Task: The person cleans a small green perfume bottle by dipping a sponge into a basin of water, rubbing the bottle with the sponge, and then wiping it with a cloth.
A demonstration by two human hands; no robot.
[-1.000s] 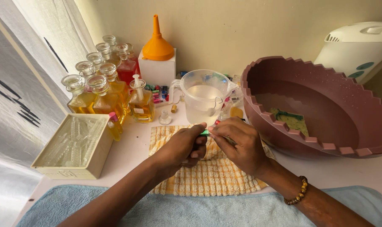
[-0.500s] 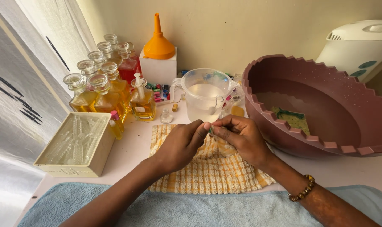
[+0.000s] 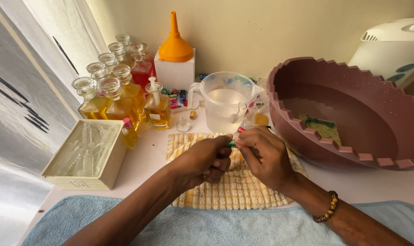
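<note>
Home corner turned small perfume-filling station, not proper lab. Plain cream wall [image 3: 280,32], sheer curtain [image 3: 43,59] at left. White bench [image 3: 145,159] crowded: glass decanters [image 3: 113,93] of amber and red liquid, orange funnel [image 3: 175,43] on white box [image 3: 175,73], clear measuring jug [image 3: 226,105], tray of empty small vials [image 3: 84,152], tiny coloured caps [image 3: 176,98]. Household touches: maroon plastic basin [image 3: 352,109] with sponge, checked dishcloth [image 3: 236,182], blue towel [image 3: 216,228], white appliance [image 3: 393,43] in corner.

Both forearms are bare, with no sleeves in sight. The left hand [image 3: 202,160] wears nothing. By the right hand [image 3: 266,157], a bracelet [image 3: 326,208] of round brown and amber beads circles the wrist. No rings show on the fingers.
</note>
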